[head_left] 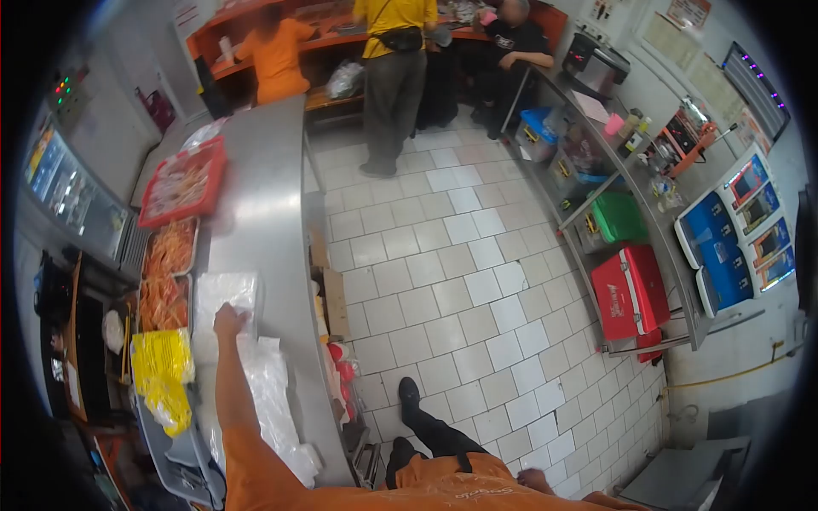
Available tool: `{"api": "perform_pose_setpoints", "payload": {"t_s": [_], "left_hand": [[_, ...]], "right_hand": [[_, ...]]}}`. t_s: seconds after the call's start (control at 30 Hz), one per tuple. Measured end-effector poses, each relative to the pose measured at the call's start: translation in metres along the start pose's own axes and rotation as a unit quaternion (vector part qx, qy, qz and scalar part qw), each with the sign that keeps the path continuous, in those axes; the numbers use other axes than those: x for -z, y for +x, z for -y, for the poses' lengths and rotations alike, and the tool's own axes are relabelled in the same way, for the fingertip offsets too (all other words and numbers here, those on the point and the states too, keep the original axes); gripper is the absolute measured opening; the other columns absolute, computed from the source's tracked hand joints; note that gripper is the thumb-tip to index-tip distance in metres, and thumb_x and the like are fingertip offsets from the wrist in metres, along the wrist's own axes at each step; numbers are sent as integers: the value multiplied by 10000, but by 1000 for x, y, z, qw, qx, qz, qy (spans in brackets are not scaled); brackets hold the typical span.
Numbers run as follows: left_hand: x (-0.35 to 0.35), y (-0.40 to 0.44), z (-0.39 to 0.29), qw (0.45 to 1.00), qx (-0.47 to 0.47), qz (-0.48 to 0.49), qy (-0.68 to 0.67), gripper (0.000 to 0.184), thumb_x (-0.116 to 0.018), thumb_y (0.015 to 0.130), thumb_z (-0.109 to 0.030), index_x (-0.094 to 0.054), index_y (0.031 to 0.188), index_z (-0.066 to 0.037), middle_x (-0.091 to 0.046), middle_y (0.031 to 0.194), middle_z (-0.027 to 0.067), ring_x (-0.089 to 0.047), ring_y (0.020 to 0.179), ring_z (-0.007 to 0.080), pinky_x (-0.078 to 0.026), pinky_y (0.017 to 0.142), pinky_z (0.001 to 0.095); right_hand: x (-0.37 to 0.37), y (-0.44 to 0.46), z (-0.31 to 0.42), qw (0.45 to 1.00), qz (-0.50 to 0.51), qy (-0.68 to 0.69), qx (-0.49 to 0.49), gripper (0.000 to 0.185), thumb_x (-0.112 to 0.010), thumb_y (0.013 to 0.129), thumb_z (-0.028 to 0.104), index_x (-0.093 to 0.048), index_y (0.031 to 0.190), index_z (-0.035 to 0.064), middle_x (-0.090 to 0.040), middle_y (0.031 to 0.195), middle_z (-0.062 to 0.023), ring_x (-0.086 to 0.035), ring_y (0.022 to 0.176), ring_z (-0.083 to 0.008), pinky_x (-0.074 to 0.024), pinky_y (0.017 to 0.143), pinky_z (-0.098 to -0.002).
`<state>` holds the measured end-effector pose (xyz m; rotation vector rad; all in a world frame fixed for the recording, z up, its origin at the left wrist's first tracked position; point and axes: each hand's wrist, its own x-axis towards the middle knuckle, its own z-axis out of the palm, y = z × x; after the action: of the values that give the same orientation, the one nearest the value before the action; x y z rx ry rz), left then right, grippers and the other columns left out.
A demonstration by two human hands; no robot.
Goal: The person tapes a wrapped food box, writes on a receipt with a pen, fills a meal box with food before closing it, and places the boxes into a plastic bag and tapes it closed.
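Clear plastic bags [228, 288] lie under the left hand [229, 322], its pinch unclear; bare steel countertop [264, 187] spans rightward to the edge.

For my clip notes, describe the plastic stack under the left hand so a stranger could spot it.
On the long steel counter, find the orange food. Just right of it, under the left hand, lies the plastic stack: squarish, unlike the longer clear plastic nearer the wearer.

A bare strip of worktop [266, 183] is running past the left hand [230, 322] into the frame's upper left, leaving a passage. Plastic bags [274, 396] are obstructing the lower left; a red crate [215, 173] and food trays [194, 247] are blocking the left edge.
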<state>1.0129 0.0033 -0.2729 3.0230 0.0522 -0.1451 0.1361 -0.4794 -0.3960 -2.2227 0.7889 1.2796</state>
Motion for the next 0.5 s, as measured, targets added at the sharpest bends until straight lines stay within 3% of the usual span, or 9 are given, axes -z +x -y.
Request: {"api": "perform_pose_setpoints", "payload": {"t_s": [0.07, 0.13, 0.2, 0.23, 0.3, 0.33, 0.4, 0.43, 0.5], "left_hand": [[14, -14, -6, 999, -17, 17, -27, 497, -803, 674, -433, -628, 918, -38, -684, 874, 192, -672, 868, 375, -535, 742, 464], [17, -16, -11, 998, -31, 26, -51, 460, -799, 680, -413, -630, 885, -37, -685, 873, 189, -670, 856, 373, -532, 728, 464], [4, -15, -14, 997, -4, -57, -50, 294, -732, 756, -310, -623, 780, -38, -677, 827, 173, -661, 801, 376, -523, 700, 471], [1, -15, -14, 997, -8, -61, -51, 294, -732, 756, -310, -623, 780, -38, -677, 827, 173, -661, 801, 376, -523, 700, 471], [-5, -10, -6, 993, -24, -111, -36, 192, -612, 830, -169, -608, 687, -40, -660, 805, 159, -648, 799, 358, -511, 727, 463], [-13, 1, 9, 992, -29, -115, -36, 192, -612, 830, -169, -608, 687, -40, -660, 805, 159, -648, 799, 358, -511, 727, 463], [-40, 36, 54, 979, -158, -90, 91, 167, -530, 857, -114, -612, 745, -20, -638, 865, 188, -626, 873, 367, -493, 796, 446], [-49, 44, 67, 978, -161, -93, 93, 167, -530, 857, -114, -612, 745, -20, -638, 865, 188, -626, 873, 367, -493, 796, 446], [-58, 56, 82, 954, -20, -222, -203, 129, -510, 854, -92, -576, 875, 17, -612, 942, 224, -593, 945, 401, -472, 845, 438]], "right_hand": [[42, -48, 45, 994, 34, 80, 58, 437, -571, 885, 358, -662, 1151, 23, -699, 1084, -160, -672, 985, -294, -534, 843, -363], [67, -50, 87, 983, -20, 176, 43, 460, -578, 878, 381, -660, 1152, 21, -695, 1102, -157, -669, 995, -299, -523, 870, -370], [83, -49, 117, 960, -70, 268, 27, 483, -586, 871, 404, -658, 1152, 18, -690, 1120, -154, -667, 1006, -304, -513, 897, -378], [92, -46, 127, 945, -95, 313, 18, 495, -589, 868, 416, -657, 1153, 17, -688, 1129, -152, -665, 1011, -306, -508, 910, -382], [118, -16, 139, 941, -95, 326, -4, 463, -596, 882, 393, -657, 1135, 10, -686, 1128, -147, -671, 986, -290, -515, 893, -372], [133, 18, 144, 953, -69, 293, -14, 420, -599, 899, 358, -658, 1117, 4, -687, 1118, -143, -677, 955, -272, -528, 863, -358], [162, 39, 161, 794, -107, 598, -25, 263, -592, 936, 237, -660, 1076, 25, -691, 1018, -115, -677, 881, -214, -544, 776, -321], [193, 36, 172, 769, -99, 631, -30, 176, -562, 954, 135, -640, 1071, 29, -676, 925, -91, -666, 819, -174, -537, 707, -286], [223, 37, 177, 748, -136, 649, 7, 203, -574, 951, 158, -620, 1101, 29, -677, 925, -86, -667, 809, -180, -540, 682, -305]]}}
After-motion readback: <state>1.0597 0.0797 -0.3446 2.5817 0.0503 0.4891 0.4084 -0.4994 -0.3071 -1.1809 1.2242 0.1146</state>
